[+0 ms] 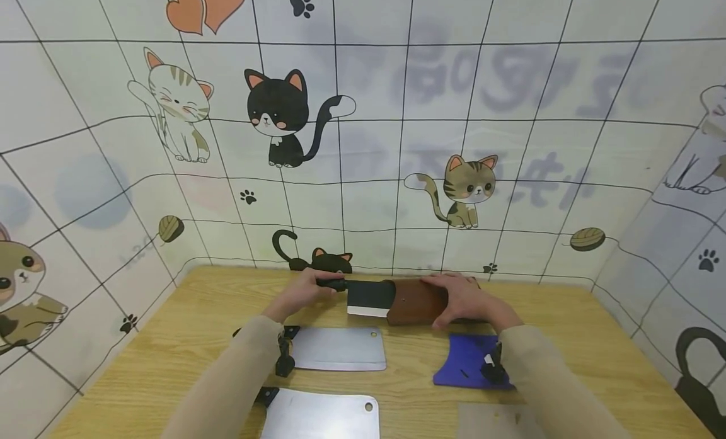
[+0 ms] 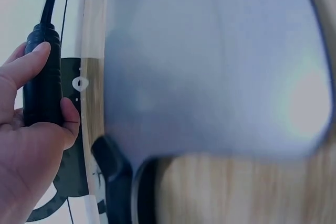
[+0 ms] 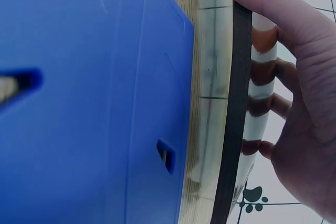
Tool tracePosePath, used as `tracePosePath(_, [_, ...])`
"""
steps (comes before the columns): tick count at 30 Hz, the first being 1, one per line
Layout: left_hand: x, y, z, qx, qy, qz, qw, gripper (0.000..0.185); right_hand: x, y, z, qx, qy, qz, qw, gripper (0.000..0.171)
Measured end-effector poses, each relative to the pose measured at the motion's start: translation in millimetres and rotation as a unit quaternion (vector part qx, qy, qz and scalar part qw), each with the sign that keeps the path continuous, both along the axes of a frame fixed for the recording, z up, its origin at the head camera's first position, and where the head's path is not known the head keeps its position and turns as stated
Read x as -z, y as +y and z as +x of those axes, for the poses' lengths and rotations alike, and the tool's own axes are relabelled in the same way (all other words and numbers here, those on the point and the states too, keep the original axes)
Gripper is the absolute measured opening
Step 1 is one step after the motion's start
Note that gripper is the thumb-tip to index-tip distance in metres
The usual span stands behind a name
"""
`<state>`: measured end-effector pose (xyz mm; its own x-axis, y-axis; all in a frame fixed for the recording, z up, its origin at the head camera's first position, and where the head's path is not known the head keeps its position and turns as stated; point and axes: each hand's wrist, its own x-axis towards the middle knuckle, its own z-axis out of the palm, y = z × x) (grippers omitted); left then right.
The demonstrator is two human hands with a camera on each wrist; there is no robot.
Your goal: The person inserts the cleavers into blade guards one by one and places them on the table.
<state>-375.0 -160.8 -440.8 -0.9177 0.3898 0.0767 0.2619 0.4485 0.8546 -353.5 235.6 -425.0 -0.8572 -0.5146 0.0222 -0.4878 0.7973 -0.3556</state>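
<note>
- Head view, closest to the camera: a bare steel cleaver blade [image 1: 320, 415] lies flat at the near edge of the wooden table [image 1: 573, 325], with a pale flat sheet [image 1: 499, 421] off to its right, also at the near edge.
- One row further in there's a second steel cleaver [image 1: 339, 349], flat, handle pointing left. To the right of it sits a blue plastic sheath [image 1: 462, 361], lying flat, partly covered by the right forearm. Both sleeves are beige and each wrist has a small black camera strapped on.
- Past those, near the far edge of the table, is the dark cleaver [image 1: 370, 298]. It's about half inside a brown leather sheath [image 1: 416, 301], so only the handle end of the blade with its bright cutting edge sticks out to the left.
- Left hand [image 1: 303, 292] is wrapped round the cleaver's black handle [image 2: 42, 82]. The left wrist view shows it nicely: fingers curled over one side, thumb closing on the other, a proper grip.
- Right hand [image 1: 465, 298] lies over the right end of the brown sheath, fingers bent down over its far edge. In the right wrist view the thumb is on the near face and the fingers hook round the back, so it's clamped.
- Furthest back is the wall [image 1: 397, 111] with its tile-pattern cartoon cat print, wrapping round both sides.
</note>
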Motion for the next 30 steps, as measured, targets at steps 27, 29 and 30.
tracePosePath(27, [15.0, 55, -9.6, -0.016, -0.008, 0.055, 0.9983, 0.045, -0.1, -13, -5.2, 0.016, 0.005, 0.011, 1.0, 0.111])
tracePosePath(29, [14.4, 59, -9.1, -0.01, -0.008, 0.061, 0.9981, 0.045, 1.5, -15, -6.3, 0.008, 0.009, 0.009, 1.0, 0.111])
tracePosePath(30, [13.7, 61, -8.8, -0.008, -0.008, 0.065, 0.9978, 0.045, 2.2, -16, -6.9, 0.006, 0.01, 0.009, 1.0, 0.111])
